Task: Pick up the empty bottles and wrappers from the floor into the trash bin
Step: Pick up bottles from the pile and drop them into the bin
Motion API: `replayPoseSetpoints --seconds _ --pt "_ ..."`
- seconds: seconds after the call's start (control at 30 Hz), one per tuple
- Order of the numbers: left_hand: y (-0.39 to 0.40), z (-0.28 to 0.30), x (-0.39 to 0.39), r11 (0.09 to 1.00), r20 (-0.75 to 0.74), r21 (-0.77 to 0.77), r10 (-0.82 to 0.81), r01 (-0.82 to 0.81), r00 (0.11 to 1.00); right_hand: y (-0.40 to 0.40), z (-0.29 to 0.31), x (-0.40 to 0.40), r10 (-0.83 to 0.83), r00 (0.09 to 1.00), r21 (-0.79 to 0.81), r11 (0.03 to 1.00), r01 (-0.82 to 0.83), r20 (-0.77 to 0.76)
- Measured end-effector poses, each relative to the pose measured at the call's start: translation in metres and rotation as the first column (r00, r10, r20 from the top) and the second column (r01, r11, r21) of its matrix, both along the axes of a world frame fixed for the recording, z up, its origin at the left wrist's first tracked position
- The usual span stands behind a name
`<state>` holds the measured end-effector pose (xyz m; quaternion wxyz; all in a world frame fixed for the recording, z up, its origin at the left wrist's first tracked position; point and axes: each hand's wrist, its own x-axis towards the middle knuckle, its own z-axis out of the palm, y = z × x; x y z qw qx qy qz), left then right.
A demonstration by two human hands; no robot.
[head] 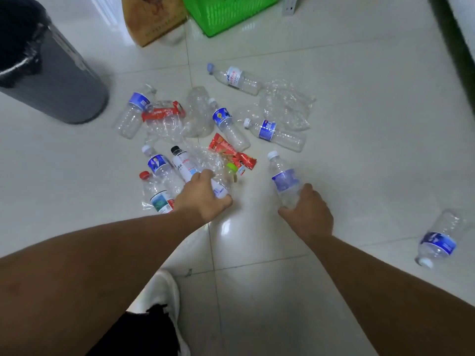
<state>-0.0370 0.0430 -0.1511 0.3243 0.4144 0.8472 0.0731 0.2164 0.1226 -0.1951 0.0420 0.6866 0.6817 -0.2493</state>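
Closest to me, at six o'clock, is my shoe [164, 291] on the pale tiled floor [359, 150]. Just past it both my arms reach out, the hands well apart. My left hand [203, 199] is wrapped around the base of a white-labelled bottle [183, 163] with a black cap, at about eleven o'clock from my foot. My right hand [308, 214] is closed on the lower end of a clear bottle [285, 178] with a purple label, its white cap pointing away from me at one o'clock. Whether either bottle has left the floor I cannot tell.

Off at three o'clock a stray bottle [437, 240] lies alone, well apart from the rest.

Beyond my hands, toward twelve, is the main pile: a red-capped bottle [156, 194] and a blue-labelled one [159, 165] just beside my left wrist, a red snack wrapper [231, 150], crumpled clear plastic [288, 106], a red-banded wrapper [164, 113], and several more bottles further out.

Farthest, at ten o'clock, stands the grey bin [59, 80] with its black liner; I cannot see into it from here. At twelve o'clock are a green crate [228, 14] and a brown bag [154, 19].

I judge the job barely begun: nearly everything is on the floor, and these two bottles have yet to reach the bin.
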Motion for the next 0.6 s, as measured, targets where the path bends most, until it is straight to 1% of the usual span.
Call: replayPoseSetpoints --seconds 0.1,0.23,0.37,0.5,0.6 --pt "-0.018 0.066 -0.02 0.998 0.039 -0.045 0.037 -0.035 0.999 -0.011 0.076 -0.011 -0.038 0.999 -0.06 0.997 0.038 0.0" --pt "-0.047 0.168 -0.053 0.991 0.078 -0.099 0.096 -0.088 0.992 -0.03 0.186 -0.032 -0.048 0.999 -0.136 0.99 0.049 0.013" --pt "-0.065 0.26 -0.089 0.979 0.112 -0.085 0.195 -0.187 0.974 -0.041 0.287 -0.055 -0.059 0.998 -0.203 0.977 0.06 0.012" --pt "-0.071 0.339 -0.13 0.96 0.16 -0.098 0.276 -0.263 0.948 -0.043 0.368 -0.087 -0.05 0.999 -0.243 0.969 0.052 0.014" --pt "-0.072 0.382 -0.161 0.948 0.158 -0.121 0.311 -0.295 0.937 -0.039 0.411 -0.111 -0.036 0.999 -0.27 0.962 0.034 -0.003"
